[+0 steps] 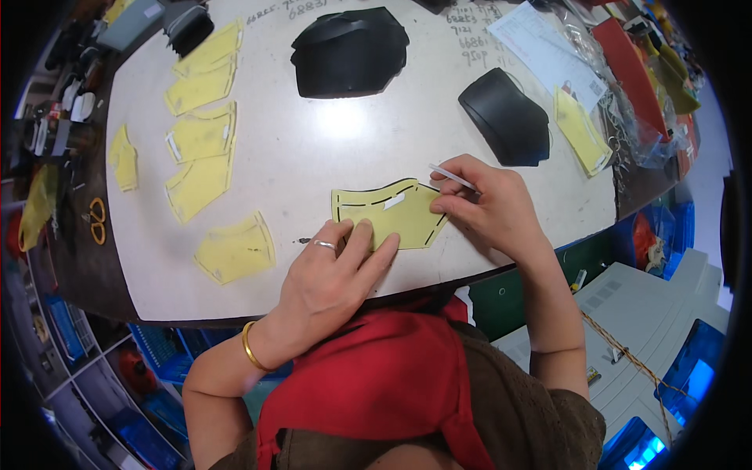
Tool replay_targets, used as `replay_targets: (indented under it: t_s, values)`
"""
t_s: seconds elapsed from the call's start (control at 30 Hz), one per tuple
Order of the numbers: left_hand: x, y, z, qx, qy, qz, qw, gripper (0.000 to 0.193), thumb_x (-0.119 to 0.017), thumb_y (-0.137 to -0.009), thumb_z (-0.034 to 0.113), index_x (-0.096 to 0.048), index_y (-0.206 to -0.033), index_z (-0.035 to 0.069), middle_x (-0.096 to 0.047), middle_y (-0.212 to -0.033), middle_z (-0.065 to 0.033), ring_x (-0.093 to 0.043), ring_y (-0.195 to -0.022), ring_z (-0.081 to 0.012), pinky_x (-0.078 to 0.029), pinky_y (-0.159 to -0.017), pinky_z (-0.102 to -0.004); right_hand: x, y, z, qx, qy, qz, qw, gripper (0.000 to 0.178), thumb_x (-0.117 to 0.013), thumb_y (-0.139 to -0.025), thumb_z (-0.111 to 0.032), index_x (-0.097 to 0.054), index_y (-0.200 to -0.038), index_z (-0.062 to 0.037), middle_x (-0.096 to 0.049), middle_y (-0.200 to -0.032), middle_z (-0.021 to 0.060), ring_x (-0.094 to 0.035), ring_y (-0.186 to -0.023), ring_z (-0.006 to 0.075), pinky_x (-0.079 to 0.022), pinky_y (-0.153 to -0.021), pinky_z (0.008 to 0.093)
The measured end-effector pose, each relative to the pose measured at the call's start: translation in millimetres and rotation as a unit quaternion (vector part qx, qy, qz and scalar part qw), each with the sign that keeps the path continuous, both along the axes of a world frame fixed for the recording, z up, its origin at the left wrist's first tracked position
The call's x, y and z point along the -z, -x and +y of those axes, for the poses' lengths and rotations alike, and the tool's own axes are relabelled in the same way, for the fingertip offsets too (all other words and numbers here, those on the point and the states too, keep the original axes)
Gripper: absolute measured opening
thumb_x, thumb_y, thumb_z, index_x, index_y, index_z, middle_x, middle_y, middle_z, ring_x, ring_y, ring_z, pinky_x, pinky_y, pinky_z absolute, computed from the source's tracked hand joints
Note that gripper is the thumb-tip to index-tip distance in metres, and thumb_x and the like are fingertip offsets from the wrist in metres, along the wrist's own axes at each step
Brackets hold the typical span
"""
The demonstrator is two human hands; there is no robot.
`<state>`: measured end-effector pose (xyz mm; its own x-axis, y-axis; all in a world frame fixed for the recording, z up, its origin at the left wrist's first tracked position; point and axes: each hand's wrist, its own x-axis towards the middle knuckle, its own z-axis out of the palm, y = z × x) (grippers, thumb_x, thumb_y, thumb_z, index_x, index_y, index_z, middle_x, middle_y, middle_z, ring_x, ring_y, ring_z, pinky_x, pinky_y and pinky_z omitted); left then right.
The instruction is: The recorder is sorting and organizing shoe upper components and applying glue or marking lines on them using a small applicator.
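Note:
In front of me a yellow pattern template (368,215) with dark dashed slots along its edges lies flat on the white tabletop. A dark edge shows along its curved far side, and a small white patch (394,201) sits on its face. My left hand (333,266) presses on the template's near-left part with its fingers spread; a ring and a gold bangle show on that arm. At the template's right corner, my right hand (489,200) pinches a thin whitish pen (453,177). The pen's tip is hidden by the fingers.
Several yellow templates (200,141) lie to the left, another (581,131) at the right. Black cut pieces are stacked at the far middle (348,55) and right (505,117). Paper sheets (540,51) and a red case (627,74) lie far right. Yellow-handled scissors (97,221) rest far left.

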<state>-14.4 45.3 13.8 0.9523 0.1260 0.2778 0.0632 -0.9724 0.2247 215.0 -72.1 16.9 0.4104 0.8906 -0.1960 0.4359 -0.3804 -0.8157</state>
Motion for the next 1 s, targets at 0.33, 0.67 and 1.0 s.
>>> replay_targets:
  t_s: [0.33, 0.67, 1.0]
  values:
    - [18, 1, -33, -0.014, -0.091, -0.012, 0.996, 0.036, -0.060, -0.079, 0.011, -0.068, -0.110, -0.006, -0.066, -0.113, -0.0228, -0.064, -0.106, -0.0338, -0.056, -0.088, -0.0376, -18, 17, 17, -0.037, -0.219, -0.227, 0.948, 0.017, -0.065, -0.092, -0.019, -0.070, -0.081, -0.0073, -0.066, -0.074, 0.0099, -0.064, -0.070, 0.0293, -0.050, -0.064, 0.0411]
    - [21, -1, -40, -0.054, -0.073, -0.050, 0.995, 0.039, -0.055, -0.086, 0.019, -0.068, -0.113, -0.006, -0.066, -0.112, -0.0234, -0.067, -0.102, -0.0351, -0.056, -0.090, -0.0383, -13, 53, 80, -0.293, -0.116, -0.272, 0.909, 0.017, -0.067, -0.094, -0.020, -0.068, -0.085, -0.0066, -0.068, -0.076, 0.0069, -0.066, -0.071, 0.0258, -0.052, -0.064, 0.0375]
    - [16, -18, -32, -0.054, -0.094, -0.039, 0.993, 0.038, -0.062, -0.078, 0.014, -0.070, -0.112, -0.001, -0.068, -0.114, -0.0157, -0.064, -0.078, -0.0239, -0.054, -0.056, -0.0267, -14, 28, 35, -0.138, -0.141, -0.371, 0.908, 0.016, -0.073, -0.088, -0.021, -0.064, -0.079, -0.0116, -0.061, -0.066, 0.0056, -0.062, -0.062, 0.0262, -0.047, -0.056, 0.0379]
